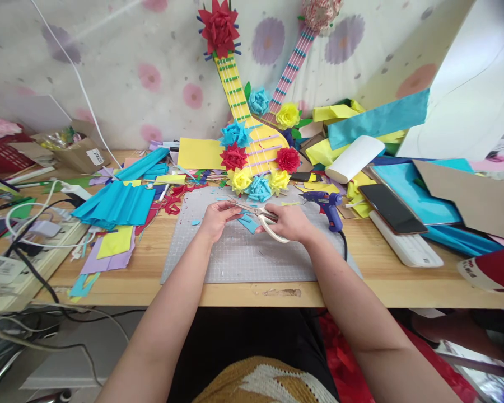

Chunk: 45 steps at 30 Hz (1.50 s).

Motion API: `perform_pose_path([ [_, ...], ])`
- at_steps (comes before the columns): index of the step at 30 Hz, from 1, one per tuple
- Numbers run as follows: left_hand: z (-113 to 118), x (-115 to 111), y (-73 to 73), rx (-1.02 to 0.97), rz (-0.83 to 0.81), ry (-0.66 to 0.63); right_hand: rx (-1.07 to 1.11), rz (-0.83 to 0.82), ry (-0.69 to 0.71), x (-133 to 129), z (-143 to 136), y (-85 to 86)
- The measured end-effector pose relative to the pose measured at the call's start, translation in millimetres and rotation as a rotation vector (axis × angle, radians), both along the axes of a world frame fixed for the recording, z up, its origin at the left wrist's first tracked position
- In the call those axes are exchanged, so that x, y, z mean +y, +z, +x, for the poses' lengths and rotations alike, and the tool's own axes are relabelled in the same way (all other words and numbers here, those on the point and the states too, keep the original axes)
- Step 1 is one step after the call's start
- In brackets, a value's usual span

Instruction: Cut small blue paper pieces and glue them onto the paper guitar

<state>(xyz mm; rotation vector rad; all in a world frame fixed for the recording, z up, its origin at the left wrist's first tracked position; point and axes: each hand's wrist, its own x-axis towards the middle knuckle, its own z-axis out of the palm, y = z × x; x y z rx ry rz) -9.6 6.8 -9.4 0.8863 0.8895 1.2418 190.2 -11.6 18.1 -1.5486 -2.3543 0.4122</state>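
Scissors, head view: located above the grey cutting mat, blades directed toward the left hand. The right hand grips the scissors at the handle end, fingers curled around it. Left-hand fingertips are drawn in beside the blade tips; whether they pinch a piece of paper cannot be told. A blue paper strip lies below the blades. The glue gun is right of the right hand. The yellow paper guitar leans behind the mat, decorated with paper flowers.
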Motion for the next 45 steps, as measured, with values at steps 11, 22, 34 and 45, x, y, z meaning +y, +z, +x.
perform_pose_path([
  [11,-7,2,-0.9,0.083,0.009,-0.033,-0.031,0.038,0.014,2,3,-1.5],
  [22,-11,-1,3.9,0.192,-0.013,-0.108,-0.096,0.076,0.047,6,11,-3.3],
  [34,-14,-1,4.0,0.314,-0.062,-0.196,-0.103,-0.006,-0.003,11,29,1.8],
  [45,-10,3,1.9,0.178,-0.257,-0.046,0.299,-0.109,-0.252,24,16,-18.4],
])
